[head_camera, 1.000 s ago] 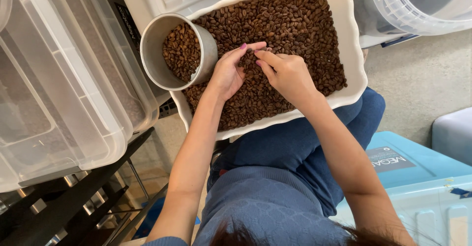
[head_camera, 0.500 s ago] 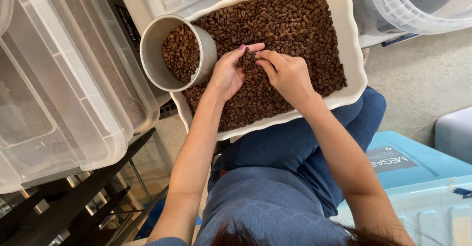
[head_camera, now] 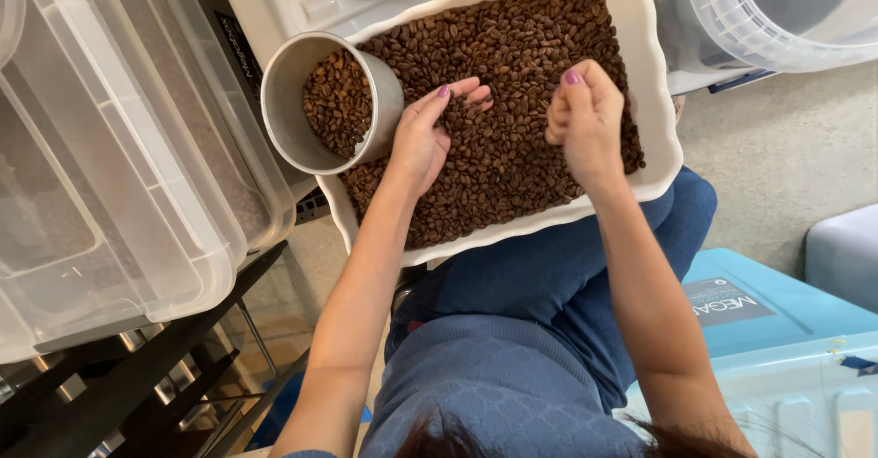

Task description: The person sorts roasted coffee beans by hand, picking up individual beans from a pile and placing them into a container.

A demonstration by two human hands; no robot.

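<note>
My left hand lies cupped on the glossy brown coffee beans, fingers together, a few beans in the palm. The beans fill a white tray with a wavy rim, resting on my lap. My right hand has lifted away from the left since half a second ago; its fingers are curled in, and I cannot tell what they pinch. A dull round metal cup, part full of beans, leans at the tray's corner beside my left thumb. Clear plastic bins are cut off at the left edge.
</note>
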